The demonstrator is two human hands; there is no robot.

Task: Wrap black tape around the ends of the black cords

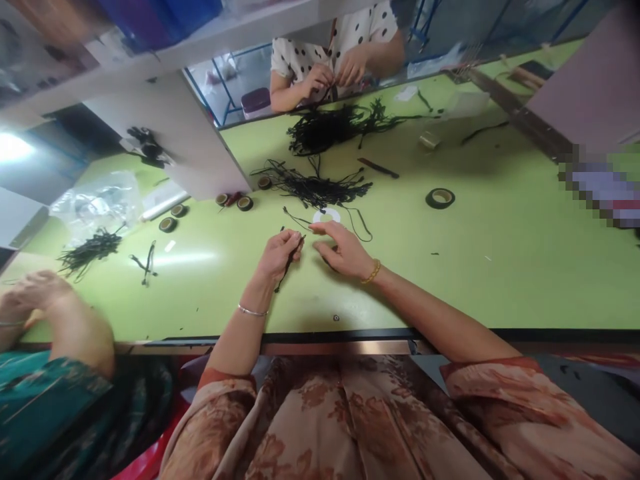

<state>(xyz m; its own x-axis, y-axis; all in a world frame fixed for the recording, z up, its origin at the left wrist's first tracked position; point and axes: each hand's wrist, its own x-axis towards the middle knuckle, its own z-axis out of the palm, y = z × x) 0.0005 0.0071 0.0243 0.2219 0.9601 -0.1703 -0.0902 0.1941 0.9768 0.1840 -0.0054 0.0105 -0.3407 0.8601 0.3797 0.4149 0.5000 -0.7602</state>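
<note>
Slanting lower-left, a black cable (285,271) is pinched by the left hand (278,255); right hand (347,252) half-open, empty.

I see six hands: the wearer's left hand (281,255) and right hand (347,252), two hands (353,65) of the person across (307,52), and two hands (44,291) of the neighbour (55,393) at left. Bracelets (371,271) are three, of which the wearer has two. There are three heaps of black cables (330,132), but single cables inside are too tangled for counting. Rolls of black tape (441,205) are six: one bigger, five smaller.
</note>
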